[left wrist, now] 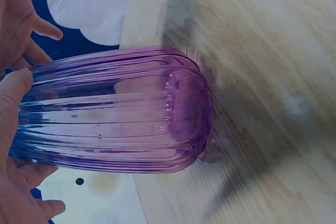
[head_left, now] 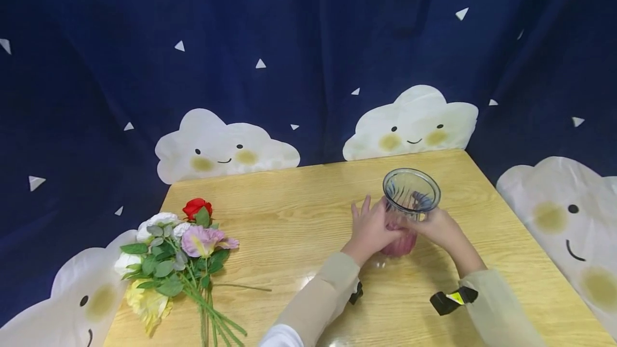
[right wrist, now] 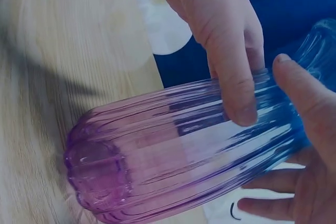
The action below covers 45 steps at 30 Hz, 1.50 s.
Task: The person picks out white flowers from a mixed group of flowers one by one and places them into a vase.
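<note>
A ribbed glass vase (head_left: 400,245), pink-purple at the base and blue toward its flared rim, is upright with its base right at the wooden tabletop. My left hand (head_left: 365,231) grips it from the left side, thumb across the front of the glass. From the right, my right hand (head_left: 441,226) holds the vase near its neck. Both wrist views show the clear ribs; in the right wrist view the left thumb (right wrist: 239,98) presses on the glass, while the right hand (right wrist: 317,129) wraps the blue upper part.
Artificial flowers lie in a bunch at the table's left: a red rose (head_left: 196,209), a purple bloom (head_left: 200,241), a yellow one (head_left: 147,307) and white ones, with green stems (head_left: 212,312) toward the front. A dark blue curtain (head_left: 308,90) with cloud shapes hangs behind the table (head_left: 289,218).
</note>
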Motion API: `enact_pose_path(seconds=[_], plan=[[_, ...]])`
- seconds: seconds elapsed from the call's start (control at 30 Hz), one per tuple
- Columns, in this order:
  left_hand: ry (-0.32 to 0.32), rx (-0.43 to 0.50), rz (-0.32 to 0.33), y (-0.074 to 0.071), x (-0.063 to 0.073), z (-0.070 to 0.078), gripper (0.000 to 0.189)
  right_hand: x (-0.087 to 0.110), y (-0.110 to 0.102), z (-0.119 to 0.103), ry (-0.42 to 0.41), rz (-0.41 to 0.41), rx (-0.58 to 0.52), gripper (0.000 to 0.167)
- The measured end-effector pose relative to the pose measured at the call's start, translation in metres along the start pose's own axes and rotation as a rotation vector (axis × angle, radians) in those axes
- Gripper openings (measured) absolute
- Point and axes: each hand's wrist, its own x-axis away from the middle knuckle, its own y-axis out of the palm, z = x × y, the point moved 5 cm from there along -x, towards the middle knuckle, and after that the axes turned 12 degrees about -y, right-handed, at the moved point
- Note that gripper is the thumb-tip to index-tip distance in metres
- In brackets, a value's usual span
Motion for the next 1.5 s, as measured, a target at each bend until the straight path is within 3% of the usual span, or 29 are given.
enact_pose_path(seconds=[0.1, 0.27, 0.47, 0.73, 1.07, 1.2, 1.5], plan=[[0.006, 0.006, 0.003, -0.002, 0.006, -0.004, 0.088, 0.004, 0.002, -0.006, 0.016, -0.025, 0.096, 0.072], [0.007, -0.008, 0.008, -0.005, 0.017, -0.010, 0.087, 0.008, 0.009, -0.013, 0.031, -0.059, 0.153, 0.076], [-0.007, -0.009, 0.009, -0.010, 0.026, -0.017, 0.087, 0.011, 0.016, -0.020, 0.049, -0.090, 0.164, 0.078], [-0.003, -0.003, 0.022, -0.013, 0.031, -0.022, 0.086, 0.012, 0.022, -0.026, 0.009, -0.086, 0.175, 0.071], [-0.009, -0.012, -0.006, -0.012, 0.037, -0.029, 0.089, 0.012, 0.025, -0.025, -0.004, -0.081, 0.189, 0.068], [-0.028, -0.025, -0.019, -0.014, 0.040, -0.037, 0.089, 0.012, 0.025, -0.027, -0.043, -0.070, 0.195, 0.059], [-0.088, -0.131, -0.049, -0.017, 0.045, -0.066, 0.080, 0.013, 0.026, -0.026, -0.007, -0.103, 0.208, 0.071]])
